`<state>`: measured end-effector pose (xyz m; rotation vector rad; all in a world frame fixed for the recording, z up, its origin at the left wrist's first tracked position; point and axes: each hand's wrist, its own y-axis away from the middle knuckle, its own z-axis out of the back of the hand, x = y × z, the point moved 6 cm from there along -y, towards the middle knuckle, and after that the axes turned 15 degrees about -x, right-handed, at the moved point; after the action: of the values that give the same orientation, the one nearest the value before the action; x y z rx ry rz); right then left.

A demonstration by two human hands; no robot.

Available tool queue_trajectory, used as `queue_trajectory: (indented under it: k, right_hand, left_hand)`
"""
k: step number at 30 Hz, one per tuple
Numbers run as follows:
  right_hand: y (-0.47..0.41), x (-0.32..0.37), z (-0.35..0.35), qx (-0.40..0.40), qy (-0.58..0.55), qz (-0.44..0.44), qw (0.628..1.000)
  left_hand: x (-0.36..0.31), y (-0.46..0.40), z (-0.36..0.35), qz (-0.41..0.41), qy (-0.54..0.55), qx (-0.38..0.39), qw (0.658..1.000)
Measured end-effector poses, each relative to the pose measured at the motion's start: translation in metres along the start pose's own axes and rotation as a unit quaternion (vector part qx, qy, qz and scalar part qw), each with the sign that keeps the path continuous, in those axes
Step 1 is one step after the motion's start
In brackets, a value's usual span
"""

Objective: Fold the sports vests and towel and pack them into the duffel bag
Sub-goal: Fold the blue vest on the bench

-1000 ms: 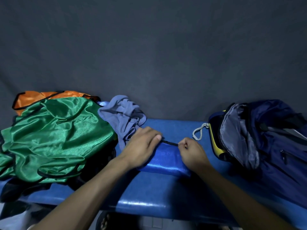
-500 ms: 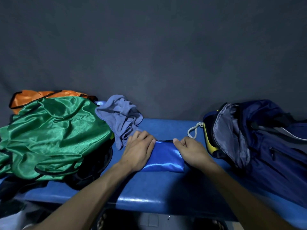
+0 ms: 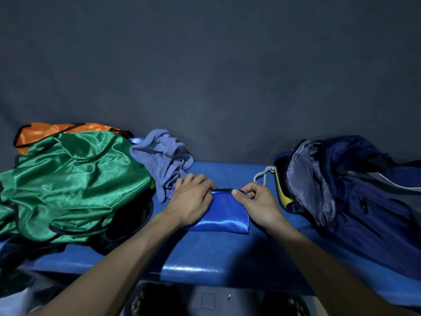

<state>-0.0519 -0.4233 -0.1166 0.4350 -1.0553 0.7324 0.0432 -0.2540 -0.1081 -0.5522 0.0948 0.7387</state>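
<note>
A folded shiny blue vest (image 3: 224,214) lies on the blue bench (image 3: 205,258) in front of me. My left hand (image 3: 192,201) rests on its left part, fingers curled over the far edge. My right hand (image 3: 257,202) pinches the vest's far right corner between thumb and fingers. A crumpled green vest (image 3: 73,181) lies in a heap at the left, with an orange vest (image 3: 45,133) behind it. The grey-blue towel (image 3: 165,160) is bunched just behind my left hand. The navy duffel bag (image 3: 355,192) stands at the right with its mouth open toward the vest.
Dark fabric (image 3: 123,226) lies under the green heap. A white drawstring loop (image 3: 264,175) hangs at the bag's mouth. A dark grey backdrop (image 3: 205,76) rises behind the bench. Below the bench's front edge, sandalled feet (image 3: 145,302) show on the floor.
The vest has been folded smaller and flattened. My right hand went from lying on the vest's right edge to pinching its far right corner. My left hand stayed on the left side.
</note>
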Motion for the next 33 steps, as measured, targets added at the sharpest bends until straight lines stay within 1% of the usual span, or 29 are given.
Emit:
queue_trajectory:
  k: [2, 5, 8, 10, 12, 14, 16, 18, 20, 22, 24, 26, 28, 31, 33]
  right_hand:
    - [0.000, 0.002, 0.000, -0.003, 0.001, 0.007, 1.000]
    - [-0.001, 0.004, -0.001, -0.005, 0.005, 0.008, 1.000]
    - [-0.005, 0.002, -0.003, 0.010, 0.003, -0.034, 0.999]
    - [-0.008, 0.000, -0.005, 0.059, -0.037, -0.102, 0.992]
    - [-0.008, 0.000, -0.005, 0.139, -0.058, -0.156, 0.976]
    - [-0.010, 0.001, -0.001, 0.199, -0.024, -0.166, 0.966]
    - [-0.013, 0.001, 0.003, 0.225, 0.022, -0.153, 0.962]
    - [-0.017, 0.000, 0.006, 0.213, 0.053, -0.126, 0.967]
    - [-0.023, 0.001, 0.005, 0.174, 0.069, -0.082, 0.979]
    - [-0.024, 0.006, 0.004, 0.142, 0.070, -0.033, 0.987]
    - [-0.023, 0.008, 0.002, 0.129, 0.065, -0.017, 0.989]
    - [-0.019, 0.008, 0.003, 0.134, 0.083, -0.027, 0.987]
    - [-0.016, 0.007, 0.004, 0.140, 0.079, -0.056, 0.985]
    - [-0.016, 0.005, 0.006, 0.106, 0.032, -0.106, 0.988]
    - [-0.016, 0.002, 0.004, 0.086, 0.007, -0.120, 0.989]
  left_hand:
    - [-0.008, -0.006, 0.000, -0.015, 0.035, 0.009, 0.999]
    - [-0.010, -0.014, -0.006, -0.008, 0.073, 0.025, 0.997]
    - [-0.009, -0.017, -0.011, 0.009, 0.069, 0.032, 0.997]
    - [-0.009, -0.014, -0.015, 0.006, 0.039, 0.039, 0.998]
    - [-0.009, -0.007, -0.018, 0.000, 0.010, 0.024, 1.000]
    - [-0.007, -0.004, -0.018, 0.009, 0.012, 0.008, 1.000]
    - [-0.006, -0.004, -0.017, 0.019, 0.027, 0.000, 0.999]
    - [-0.007, -0.004, -0.016, 0.015, 0.027, -0.010, 0.999]
    - [-0.007, -0.003, -0.015, 0.011, 0.026, -0.017, 0.999]
    - [-0.009, -0.002, -0.013, 0.007, 0.022, -0.023, 0.999]
    - [-0.010, -0.002, -0.012, 0.006, 0.021, -0.028, 0.999]
    - [-0.011, -0.002, -0.011, 0.006, 0.018, -0.033, 0.999]
    - [-0.012, -0.001, -0.010, 0.009, 0.018, -0.037, 0.999]
    - [-0.013, -0.001, -0.009, 0.009, 0.019, -0.037, 0.999]
    - [-0.013, -0.001, -0.009, 0.012, 0.016, -0.033, 0.999]
